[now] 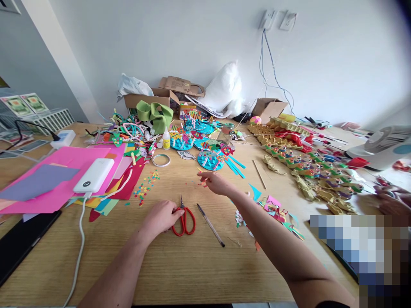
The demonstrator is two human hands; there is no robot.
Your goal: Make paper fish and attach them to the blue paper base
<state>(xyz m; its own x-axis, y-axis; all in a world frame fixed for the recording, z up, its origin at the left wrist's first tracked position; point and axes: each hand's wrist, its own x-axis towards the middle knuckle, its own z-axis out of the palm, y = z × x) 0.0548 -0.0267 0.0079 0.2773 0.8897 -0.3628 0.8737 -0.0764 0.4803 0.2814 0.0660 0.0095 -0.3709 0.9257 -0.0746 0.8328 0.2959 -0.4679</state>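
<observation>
My left hand [159, 217] rests on the wooden table [180, 269] with its fingers curled, touching the handle of the red scissors [184, 219]. My right hand [215, 182] reaches forward over the table, its fingers pinched on a small orange scrap of paper [203, 183]. A dark pencil [210, 224] lies just right of the scissors. Blue paper discs with coloured decorations [210, 159] sit beyond my right hand. Paper scraps [272, 209] lie under my right forearm.
Pink and purple sheets [48, 179] with a white power bank [93, 175] lie at left. A tape ring [161, 160], a glue bottle [166, 139], cardboard boxes [154, 99] and egg-carton crafts [305, 167] fill the back and right. Another person's hand [390, 201] and a white fan [382, 147] are at right.
</observation>
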